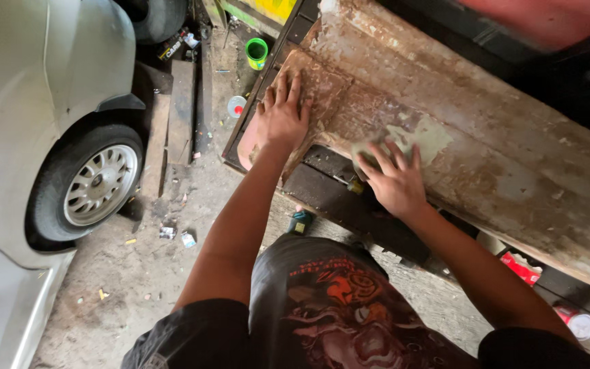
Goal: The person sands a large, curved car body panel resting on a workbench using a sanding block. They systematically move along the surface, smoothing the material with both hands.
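The person leans over a long rusty metal panel point(486, 130) and is in the middle of rubbing it smooth. The left hand point(283, 113) lies flat near the panel's left end, fingers spread wide, holding nothing, just pressing to keep the panel still. The right hand point(394, 179) sits by the panel's near edge, beside a pale patch point(426, 137). Its fingers are bent over a small pad point(365, 152), maybe sanding paper; it is too blurry to be sure. I think the next move needs firm, even rubbing along the near edge, with the left hand staying pressed down. A silver car point(42, 102) stands well apart on the left.
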`<state>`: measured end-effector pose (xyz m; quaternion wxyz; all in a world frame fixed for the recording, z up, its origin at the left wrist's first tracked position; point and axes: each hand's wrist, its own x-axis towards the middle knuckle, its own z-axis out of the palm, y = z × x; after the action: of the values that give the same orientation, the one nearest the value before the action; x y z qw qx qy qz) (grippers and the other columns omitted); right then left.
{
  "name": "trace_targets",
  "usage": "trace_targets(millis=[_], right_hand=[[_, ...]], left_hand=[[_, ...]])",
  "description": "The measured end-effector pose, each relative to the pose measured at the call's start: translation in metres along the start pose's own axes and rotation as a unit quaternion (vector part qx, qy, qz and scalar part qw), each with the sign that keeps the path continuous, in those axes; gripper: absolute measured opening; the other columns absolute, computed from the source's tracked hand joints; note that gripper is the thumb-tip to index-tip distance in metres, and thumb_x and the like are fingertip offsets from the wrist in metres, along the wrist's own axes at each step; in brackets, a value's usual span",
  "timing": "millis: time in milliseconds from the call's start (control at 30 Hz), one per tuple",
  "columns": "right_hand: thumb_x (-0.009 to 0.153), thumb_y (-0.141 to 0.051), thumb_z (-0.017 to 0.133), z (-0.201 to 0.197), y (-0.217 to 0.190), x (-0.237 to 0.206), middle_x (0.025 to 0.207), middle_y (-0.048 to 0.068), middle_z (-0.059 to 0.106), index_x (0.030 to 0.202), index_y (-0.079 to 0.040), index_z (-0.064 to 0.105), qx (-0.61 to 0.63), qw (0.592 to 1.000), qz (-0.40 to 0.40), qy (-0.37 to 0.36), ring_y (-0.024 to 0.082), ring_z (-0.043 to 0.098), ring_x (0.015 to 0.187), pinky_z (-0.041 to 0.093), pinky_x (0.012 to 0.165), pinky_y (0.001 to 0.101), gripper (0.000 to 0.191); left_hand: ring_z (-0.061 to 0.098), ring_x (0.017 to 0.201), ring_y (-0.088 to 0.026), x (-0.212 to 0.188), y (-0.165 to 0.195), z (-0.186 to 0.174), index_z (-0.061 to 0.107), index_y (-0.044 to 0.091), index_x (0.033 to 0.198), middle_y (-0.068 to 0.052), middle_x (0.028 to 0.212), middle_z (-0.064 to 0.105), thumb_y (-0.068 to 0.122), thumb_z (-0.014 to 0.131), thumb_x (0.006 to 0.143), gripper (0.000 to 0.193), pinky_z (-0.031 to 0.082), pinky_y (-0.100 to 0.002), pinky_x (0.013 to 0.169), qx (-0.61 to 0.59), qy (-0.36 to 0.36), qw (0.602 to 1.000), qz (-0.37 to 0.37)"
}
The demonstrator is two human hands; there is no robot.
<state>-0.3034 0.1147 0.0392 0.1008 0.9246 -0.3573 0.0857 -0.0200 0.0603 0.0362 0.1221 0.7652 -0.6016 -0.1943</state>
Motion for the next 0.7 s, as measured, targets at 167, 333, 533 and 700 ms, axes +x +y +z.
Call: trace_targets(millis=[167, 333, 533, 700], right_hand=[[0.086, -0.025, 0.082, 0.001, -0.003, 0.001, 0.152, 0.01, 0.052, 0.142, -0.022, 0.07, 0.068, 0.994, -0.026, 0.076, 0.036, 0.049, 0.14, 0.036, 0.111, 0.0669, 0.058], [0.084, -0.027, 0.081, -0.01, -0.005, 0.003, 0.15, 0.005, 0.054, 0.137, -0.027, 0.07, 0.026, 0.999, 0.0, 0.026, 0.033, 0.05, 0.139, 0.033, 0.111, 0.0725, 0.054], [0.079, -0.026, 0.085, -0.01, -0.008, 0.001, 0.15, 0.008, 0.052, 0.135, -0.022, 0.07, 0.043, 0.999, 0.012, 0.007, 0.034, 0.049, 0.14, 0.032, 0.11, 0.0742, 0.058], [0.082, -0.031, 0.087, 0.006, -0.014, 0.011, 0.153, 0.012, 0.05, 0.14, -0.02, 0.069, 0.062, 0.998, 0.018, 0.026, 0.037, 0.043, 0.143, 0.029, 0.115, 0.0764, 0.062]], left_hand=[[0.029, 0.152, -0.04, 0.0, 0.002, 0.003, 0.022, 0.031, 0.164, -0.006, 0.171, 0.022, 0.053, 0.044, 0.104, 0.068, 0.027, -0.059, 0.12, -0.001, 0.009, 1.0, 0.003], [0.032, 0.15, -0.04, 0.0, -0.001, 0.003, 0.023, 0.03, 0.164, -0.006, 0.171, 0.025, 0.053, 0.045, 0.102, 0.069, 0.029, -0.059, 0.119, -0.008, 0.032, 0.999, 0.015], [0.031, 0.15, -0.041, 0.002, -0.001, 0.004, 0.02, 0.031, 0.164, -0.008, 0.17, 0.024, 0.054, 0.043, 0.103, 0.069, 0.029, -0.059, 0.118, 0.002, 0.02, 1.0, 0.007], [0.03, 0.151, -0.041, 0.002, -0.001, 0.0, 0.017, 0.031, 0.164, -0.007, 0.17, 0.021, 0.054, 0.041, 0.104, 0.069, 0.027, -0.058, 0.12, 0.001, 0.008, 1.0, 0.006]])
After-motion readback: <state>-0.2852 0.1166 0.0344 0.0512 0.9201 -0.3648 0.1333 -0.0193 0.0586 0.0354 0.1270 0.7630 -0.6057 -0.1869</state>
